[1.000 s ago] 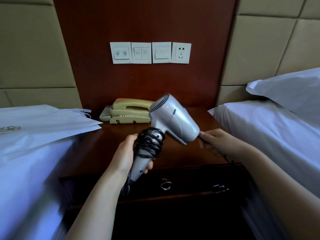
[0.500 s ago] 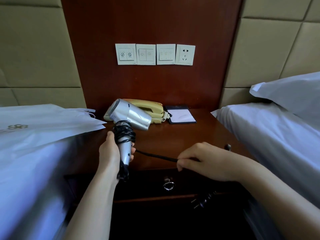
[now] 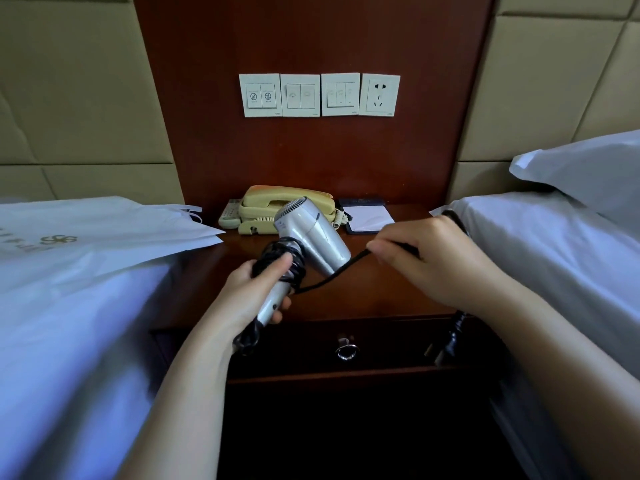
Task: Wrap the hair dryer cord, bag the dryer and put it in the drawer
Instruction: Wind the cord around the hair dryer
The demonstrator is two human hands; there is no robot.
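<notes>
- Two hands are at work above the tabletop [image 3: 398, 292] of the nightstand, which stands between two beds.
- Left hand [image 3: 254, 292]: closed around the handle of the hair dryer [image 3: 311, 237], thumb pressed on the black coils of cord [image 3: 332, 277] already wound round the handle's upper part.
- Hair dryer: silver, held in the air above the tabletop, barrel tilted up and away, its grille end in front of the telephone [image 3: 270, 211].
- Right hand [image 3: 429, 261]: to the right of the hair dryer, fingers pinched shut on the loose stretch of cord, which runs from the handle up to this hand.
- Plug [image 3: 450, 344]: hangs below the right wrist, in front of the drawer front, right of the ring pull [image 3: 346, 351].
- Drawer [image 3: 381, 344]: directly below the tabletop edge, closed.
- Bag [image 3: 104, 233]: white, lying flat on the bed [image 3: 69, 323] to the left of the hair dryer, its corner reaching over the tabletop edge.
- Behind the hair dryer: beige telephone, a remote [image 3: 230, 214] at its left, a notepad [image 3: 369, 218] at its right.
- Wall above the telephone: four white switch plates [image 3: 318, 95], the rightmost a socket.
</notes>
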